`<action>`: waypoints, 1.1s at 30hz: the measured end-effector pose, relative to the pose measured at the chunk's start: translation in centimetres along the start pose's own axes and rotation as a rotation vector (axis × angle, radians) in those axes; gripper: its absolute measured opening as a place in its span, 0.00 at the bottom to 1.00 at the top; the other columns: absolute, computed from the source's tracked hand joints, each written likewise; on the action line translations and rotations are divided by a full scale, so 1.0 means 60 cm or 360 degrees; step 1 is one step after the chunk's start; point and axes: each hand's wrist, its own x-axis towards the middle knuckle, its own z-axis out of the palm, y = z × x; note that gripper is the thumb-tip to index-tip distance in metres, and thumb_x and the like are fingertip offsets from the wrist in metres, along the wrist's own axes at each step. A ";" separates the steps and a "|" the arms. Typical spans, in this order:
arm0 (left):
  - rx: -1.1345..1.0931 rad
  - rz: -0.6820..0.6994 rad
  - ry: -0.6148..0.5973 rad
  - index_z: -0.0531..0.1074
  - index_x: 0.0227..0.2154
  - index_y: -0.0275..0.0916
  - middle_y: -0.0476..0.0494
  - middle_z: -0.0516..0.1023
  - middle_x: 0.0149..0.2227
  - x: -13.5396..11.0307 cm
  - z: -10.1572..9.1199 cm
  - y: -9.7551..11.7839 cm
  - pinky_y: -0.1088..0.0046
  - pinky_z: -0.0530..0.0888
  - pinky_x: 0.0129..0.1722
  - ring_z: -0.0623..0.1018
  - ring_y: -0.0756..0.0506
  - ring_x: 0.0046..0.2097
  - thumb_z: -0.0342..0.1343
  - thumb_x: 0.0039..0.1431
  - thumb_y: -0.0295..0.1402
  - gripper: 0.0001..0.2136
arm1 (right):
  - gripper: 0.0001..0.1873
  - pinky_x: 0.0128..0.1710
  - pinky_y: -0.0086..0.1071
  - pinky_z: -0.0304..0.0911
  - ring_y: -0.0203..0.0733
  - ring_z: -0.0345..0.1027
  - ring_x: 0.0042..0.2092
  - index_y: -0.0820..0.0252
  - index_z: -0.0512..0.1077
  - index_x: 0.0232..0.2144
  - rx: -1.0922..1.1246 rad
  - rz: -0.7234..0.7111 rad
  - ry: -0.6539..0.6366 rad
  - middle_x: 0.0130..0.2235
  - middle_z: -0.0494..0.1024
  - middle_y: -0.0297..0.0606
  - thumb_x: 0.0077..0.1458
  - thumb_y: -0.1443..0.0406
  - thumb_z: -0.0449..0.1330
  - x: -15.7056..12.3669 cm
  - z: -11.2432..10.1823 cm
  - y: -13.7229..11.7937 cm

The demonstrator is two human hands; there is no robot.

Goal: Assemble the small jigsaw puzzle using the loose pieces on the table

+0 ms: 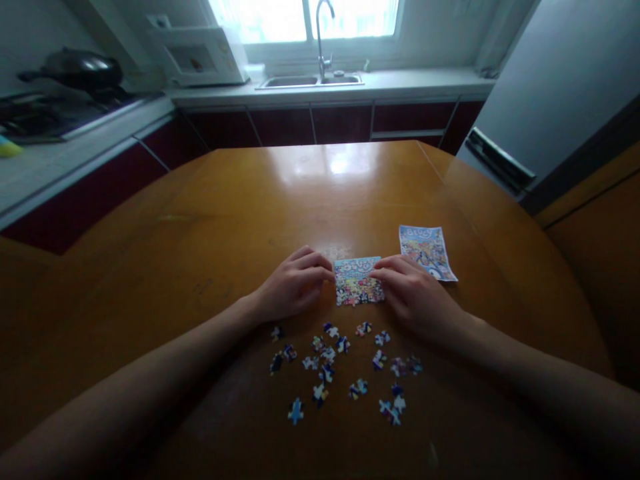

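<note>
A partly assembled jigsaw puzzle point(356, 283) with a colourful cartoon picture lies flat on the wooden table. Its upper edge is straight and the lower one is jagged. My left hand point(300, 280) is closed, its curled fingertips against the puzzle's left edge. From the other side, my right hand point(415, 287) pinches at the right edge, with thumb and fingers over the upper right part. Loose jigsaw pieces point(327, 353), several of them, are scattered on the near side of the puzzle, between my forearms. A printed picture sheet point(425, 250) lies beyond my right hand, partly covered by it.
The round-ended wooden table point(240, 200) reaches toward a counter with a sink point(290, 81) and a tap point(323, 40). A microwave point(200, 57) stands at the back left, near a stove with a dark pan point(83, 67). At the right is a fridge point(560, 87).
</note>
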 end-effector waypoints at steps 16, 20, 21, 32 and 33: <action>-0.0035 0.0280 -0.0283 0.74 0.48 0.52 0.46 0.76 0.52 0.001 -0.010 0.005 0.59 0.69 0.50 0.70 0.41 0.49 0.53 0.60 0.29 0.16 | 0.31 0.64 0.53 0.51 0.55 0.46 0.69 0.64 0.59 0.65 -0.0397 0.0082 -0.0353 0.67 0.56 0.52 0.66 0.54 0.50 -0.033 0.007 -0.031; -0.0036 0.0259 -0.0316 0.75 0.48 0.51 0.45 0.77 0.50 0.003 -0.009 0.005 0.59 0.69 0.50 0.71 0.42 0.49 0.54 0.61 0.30 0.14 | 0.38 0.65 0.55 0.47 0.56 0.39 0.70 0.64 0.54 0.67 -0.0445 0.0089 -0.0448 0.69 0.52 0.54 0.65 0.47 0.48 -0.043 0.015 -0.038; -0.0038 0.0259 -0.0321 0.75 0.48 0.51 0.45 0.77 0.50 0.003 -0.009 0.005 0.59 0.69 0.50 0.71 0.42 0.49 0.54 0.61 0.31 0.14 | 0.38 0.65 0.55 0.47 0.56 0.39 0.70 0.64 0.53 0.68 -0.0445 0.0088 -0.0461 0.69 0.52 0.54 0.65 0.47 0.48 -0.044 0.017 -0.038; 0.0037 0.0235 -0.0236 0.76 0.47 0.50 0.45 0.79 0.48 0.005 -0.007 0.006 0.61 0.70 0.48 0.72 0.43 0.47 0.54 0.62 0.29 0.13 | 0.42 0.66 0.57 0.39 0.55 0.34 0.70 0.65 0.50 0.68 -0.0435 0.0089 -0.0455 0.69 0.47 0.55 0.64 0.43 0.45 -0.040 0.029 -0.025; 0.0054 0.0224 -0.0222 0.76 0.47 0.50 0.46 0.79 0.47 0.005 -0.006 0.005 0.62 0.70 0.48 0.72 0.43 0.47 0.54 0.62 0.29 0.13 | 0.42 0.66 0.58 0.39 0.55 0.34 0.70 0.64 0.49 0.69 -0.0430 0.0082 -0.0441 0.69 0.47 0.55 0.64 0.43 0.46 -0.038 0.030 -0.022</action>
